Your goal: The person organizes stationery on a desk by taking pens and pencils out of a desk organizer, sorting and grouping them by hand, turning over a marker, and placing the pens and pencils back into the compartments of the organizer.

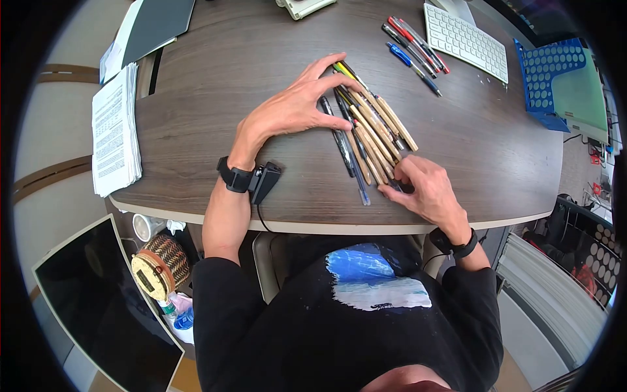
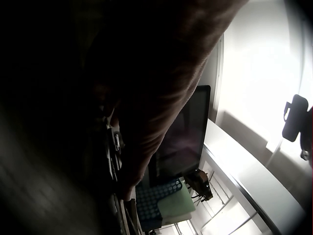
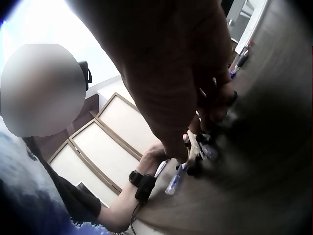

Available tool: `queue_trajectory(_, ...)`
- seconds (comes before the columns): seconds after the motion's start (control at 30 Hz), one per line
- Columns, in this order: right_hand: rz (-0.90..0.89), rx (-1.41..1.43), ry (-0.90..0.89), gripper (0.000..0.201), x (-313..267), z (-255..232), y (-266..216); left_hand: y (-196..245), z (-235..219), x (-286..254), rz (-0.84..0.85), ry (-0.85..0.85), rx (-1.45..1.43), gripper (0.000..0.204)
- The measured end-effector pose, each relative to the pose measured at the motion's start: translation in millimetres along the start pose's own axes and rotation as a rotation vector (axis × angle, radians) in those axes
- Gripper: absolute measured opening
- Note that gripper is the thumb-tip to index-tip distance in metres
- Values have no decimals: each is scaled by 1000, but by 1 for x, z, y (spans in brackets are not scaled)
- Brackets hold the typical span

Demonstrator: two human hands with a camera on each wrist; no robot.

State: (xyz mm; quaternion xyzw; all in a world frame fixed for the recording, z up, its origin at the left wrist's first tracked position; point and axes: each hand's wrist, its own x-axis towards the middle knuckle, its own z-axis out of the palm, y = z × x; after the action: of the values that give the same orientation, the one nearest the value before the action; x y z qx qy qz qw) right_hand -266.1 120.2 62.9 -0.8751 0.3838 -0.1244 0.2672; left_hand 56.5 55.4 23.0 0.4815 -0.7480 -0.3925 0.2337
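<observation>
A bunch of pens and pencils (image 1: pixel 369 130) lies side by side in the middle of the table (image 1: pixel 196 130). The left hand (image 1: pixel 294 108) rests on its top end with fingers spread flat. The right hand (image 1: pixel 424 189) curls its fingers round the bottom tips.

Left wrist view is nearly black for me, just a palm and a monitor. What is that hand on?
Observer: The left hand lies spread, fingers straight, across the far ends of a row of pens and pencils on the table.
Operator: And the other hand?
Observer: The right hand has its fingers curled at the row's near ends.
Operator: Any pens apart from the row?
Observer: Yes, a few loose pens lie farther back, beside a white keyboard.
</observation>
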Motion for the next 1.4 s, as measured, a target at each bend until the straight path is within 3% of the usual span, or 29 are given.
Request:
queue_trajectory(0.2,106,30,87,34,-6,5,-2,-5,3,0,-7,29,0,71)
queue_trajectory(0.4,-164,-37,82,32,-5,20,-29,-6,3,0,25,40,11,72)
queue_trajectory(0.6,31,-123,-49,27,-12,27,-38,-3,2,-2,25,42,32,72)
queue_trajectory(0.73,37,-82,-104,24,-20,18,-39,-7,9,1,19,72,23,71)
queue_trajectory(0.93,22,18,-49,24,-40,0,-25,-8,9,0,31,62,73,71)
queue_trajectory(1.03,87,4,102,25,-48,-6,-16,-9,11,0,49,70,85,70)
queue_trajectory(1.13,173,-34,140,25,-52,-2,-3,-9,11,0,43,70,93,71)
queue_trajectory(1.4,199,-14,112,20,-46,5,-2,-6,8,2,6,53,54,69)
